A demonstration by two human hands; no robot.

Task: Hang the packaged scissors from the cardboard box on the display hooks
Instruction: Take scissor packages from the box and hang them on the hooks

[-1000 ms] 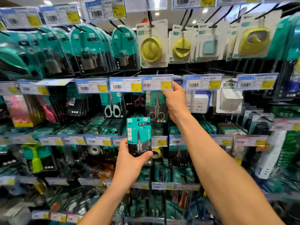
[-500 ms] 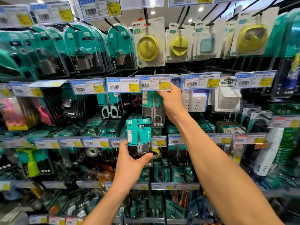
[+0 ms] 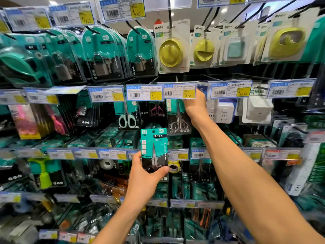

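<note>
Almost nothing moved: our left hand [image 3: 146, 180] still grips the unhung pack [image 3: 153, 147]; right hand [image 3: 195, 106] behind the tag [image 3: 179, 90], grip unclear.

旅行剪刀 on scissors pack [image 3: 153, 148], 3.50 on price tag [image 3: 176, 92], 9.50 on top tag [image 3: 123, 10]

one head-worn wide-angle view, close to the hook display [image 3: 169, 18]
it is facing the display head-on, the left forearm [image 3: 119, 217] and right forearm [image 3: 246, 182] are reaching in from below, and price tags [image 3: 144, 92] are bowing across the upper half.
</note>
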